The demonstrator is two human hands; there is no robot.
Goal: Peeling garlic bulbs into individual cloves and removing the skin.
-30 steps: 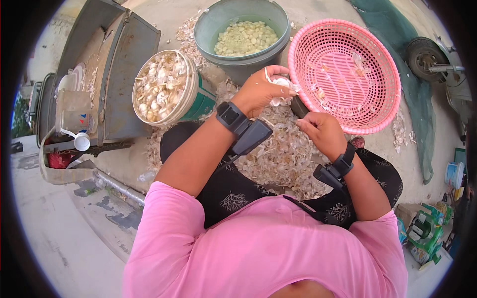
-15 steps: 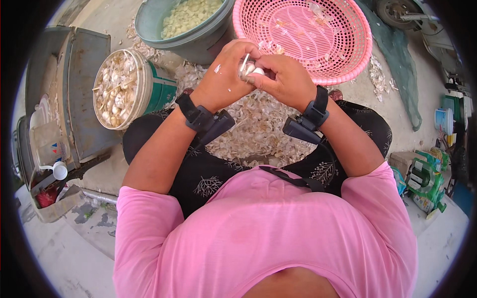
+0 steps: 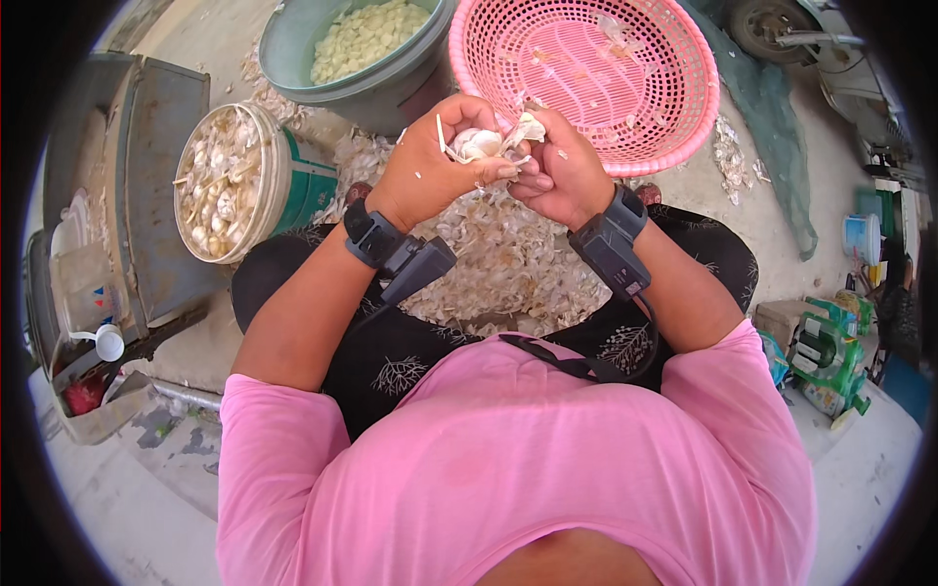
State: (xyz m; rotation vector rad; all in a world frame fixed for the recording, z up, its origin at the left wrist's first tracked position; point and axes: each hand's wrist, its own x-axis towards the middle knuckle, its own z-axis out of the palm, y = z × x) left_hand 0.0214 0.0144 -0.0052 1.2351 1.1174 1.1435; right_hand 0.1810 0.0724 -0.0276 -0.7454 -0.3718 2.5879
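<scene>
Garlic (image 3: 477,145) at 12 o'clock of view, held up btwn both hands: whitish, roundish, faint pinkish tinge, papery on its 3 o'clock side, thin pale stalk (image 3: 441,134) poking up on its 9 o'clock side. L hand (image 3: 428,161) comes in from 8 o'clock, fingers curled round garlic, thumb along its 5 o'clock edge; few white flecks (image 3: 418,176) on skin. R hand (image 3: 575,178) at 4 o'clock of garlic, fingers bent in, thumb + index pinching pale yellowish bit (image 3: 531,129), peel or clove, can't tell. Rel. to garlic: peel heap (image 3: 508,266) 6 o'clock, pink basket (image 3: 707,122) 2 o'clock, tub (image 3: 313,93) w/ pale cloves (image 3: 366,44) 10 o'clock, bucket (image 3: 311,186) w/ unpeeled bulbs (image 3: 220,190) 9 o'clock
</scene>
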